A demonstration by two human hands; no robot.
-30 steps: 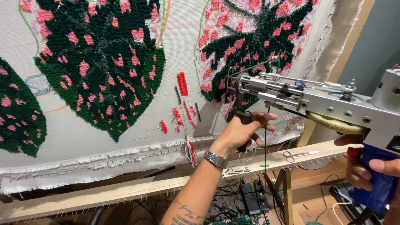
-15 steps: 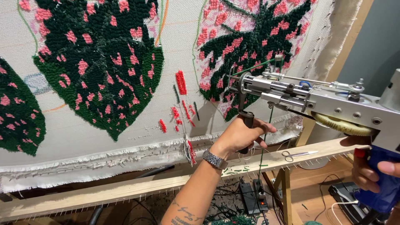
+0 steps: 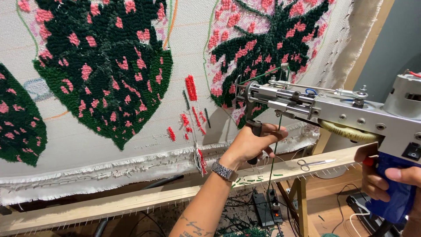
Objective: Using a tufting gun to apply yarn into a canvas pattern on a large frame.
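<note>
The left hand point(image 3: 251, 144) is clenched around the black front handle point(image 3: 255, 131) of the tufting gun point(image 3: 333, 112), and the right hand point(image 3: 386, 182), at about 4 o'clock in the view, grasps the blue rear grip point(image 3: 394, 193) with the fingers wrapped round it. The gun stretches from 3 o'clock toward the centre, its needle end point(image 3: 240, 90) just at the stretched backing cloth point(image 3: 131, 131) by the lower edge of the dark green and pink leaf point(image 3: 272, 39) at 1 o'clock. A green yarn strand point(image 3: 274, 149) hangs down from the gun past the left hand's fingers; if it snags on them or on the wooden frame rail point(image 3: 144, 202), the feed could starve and leave a bare gap in the pile. I judge that the needle, if it meets the cloth at a slant or with uneven pressure, could tear the weave or stray outside the leaf's outline. The small scissors point(image 3: 313, 163) lie on the rail at 4 o'clock, near the yarn, and could be knocked off. The fingers sit close under the moving metal parts, so a slip of the grip risks a pinch. Against the picture from a second ago, the gun's nose sits a little higher and nearer the leaf, the left hand has risen with it, and more of the right hand and blue grip shows.
</note>
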